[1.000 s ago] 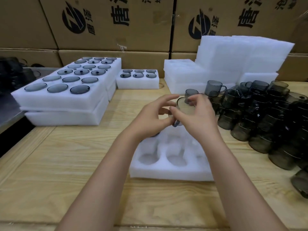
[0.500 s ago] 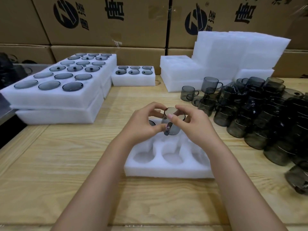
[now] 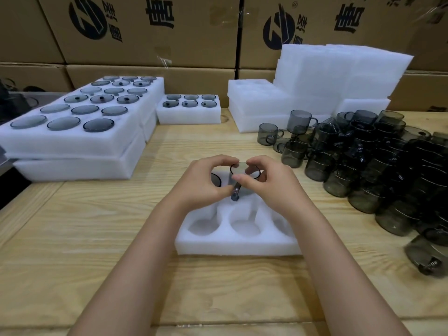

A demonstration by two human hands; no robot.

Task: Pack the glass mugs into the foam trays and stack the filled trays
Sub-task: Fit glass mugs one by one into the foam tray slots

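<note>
Views: one, head-worn, wide-angle.
Position: above the near edge of the tabletop (image 3: 97, 226).
Facing: forward and down, toward the far edge and the cardboard cartons (image 3: 150, 52) stacked behind it.
Range: close. Both forearms enter from the bottom of the frame. The left hand (image 3: 203, 183) and right hand (image 3: 274, 185) meet on a glass mug (image 3: 244, 170) just above frame centre.
Coverage: the tabletop's left edge shows; the right side runs out of frame.

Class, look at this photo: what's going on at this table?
The left hand and right hand pinch one glass mug at the back row of a foam tray. A second mug already sits in its back-left pocket; the front pockets in view are empty. Filled trays are stacked at the left; loose mugs are heaped at the right.
</note>
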